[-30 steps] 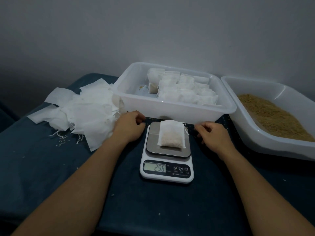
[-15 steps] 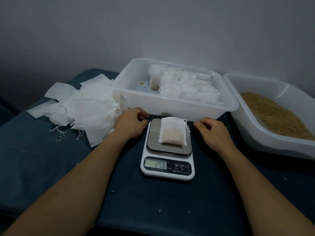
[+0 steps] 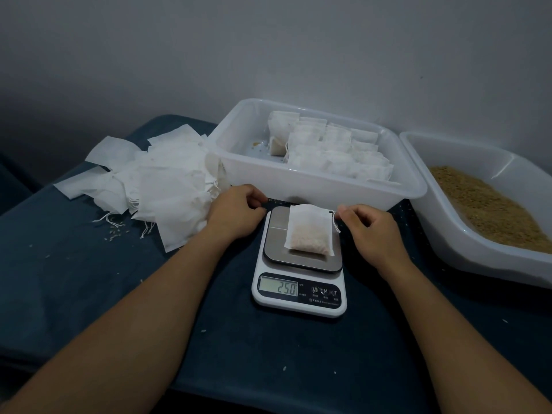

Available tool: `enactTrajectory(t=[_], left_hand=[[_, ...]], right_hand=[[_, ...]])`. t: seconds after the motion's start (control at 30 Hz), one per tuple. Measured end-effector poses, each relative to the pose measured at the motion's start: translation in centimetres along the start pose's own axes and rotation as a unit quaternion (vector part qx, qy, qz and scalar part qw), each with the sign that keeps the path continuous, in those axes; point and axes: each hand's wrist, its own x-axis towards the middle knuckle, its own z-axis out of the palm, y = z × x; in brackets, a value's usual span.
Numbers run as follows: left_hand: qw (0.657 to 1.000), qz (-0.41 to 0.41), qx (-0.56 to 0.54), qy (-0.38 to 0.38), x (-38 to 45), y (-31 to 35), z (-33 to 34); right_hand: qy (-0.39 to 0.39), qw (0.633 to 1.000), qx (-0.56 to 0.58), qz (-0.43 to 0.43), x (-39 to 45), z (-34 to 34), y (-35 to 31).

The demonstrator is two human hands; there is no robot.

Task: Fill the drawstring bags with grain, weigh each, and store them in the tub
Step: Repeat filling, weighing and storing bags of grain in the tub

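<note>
A filled white drawstring bag (image 3: 309, 233) lies on the steel platform of a small kitchen scale (image 3: 298, 300) whose display reads 25.0. My right hand (image 3: 370, 231) sits just right of the bag, and its thumb and forefinger pinch the drawstring at the bag's top right corner. My left hand (image 3: 236, 213) rests on the cloth left of the scale with fingers curled and nothing in it. Behind the scale stands the white storage tub (image 3: 313, 188), with several filled bags (image 3: 331, 150) packed in rows on its right side.
A heap of empty white bags (image 3: 155, 180) lies left of the tub. At the right, a white tray (image 3: 466, 246) holds brown grain (image 3: 490, 207). Loose grains (image 3: 115, 234) dot the dark blue cloth (image 3: 89, 294). A grey wall rises close behind.
My right hand has moved left to the bag's top right corner. The scale reading has fallen from 25.6 to 25.0. My left hand has stayed beside the scale.
</note>
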Motion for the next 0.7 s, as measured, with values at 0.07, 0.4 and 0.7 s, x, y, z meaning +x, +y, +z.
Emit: enactTrajectory(t=[0.07,0.4,0.7], left_hand=[[1.000,0.000,-0.001,0.001,0.0,-0.1,0.0],[1.000,-0.005,-0.008,-0.004,0.0,0.0,0.0],[1.000,-0.018,-0.017,-0.010,-0.2,0.4,-0.2]], right_hand=[[0.012,1.000,0.000,-0.009,-0.1,0.1,-0.4],[-0.007,1.000,-0.013,0.006,0.0,0.6,-1.7],[-0.052,0.997,0.010,-0.054,-1.3,-0.2,-5.6]])
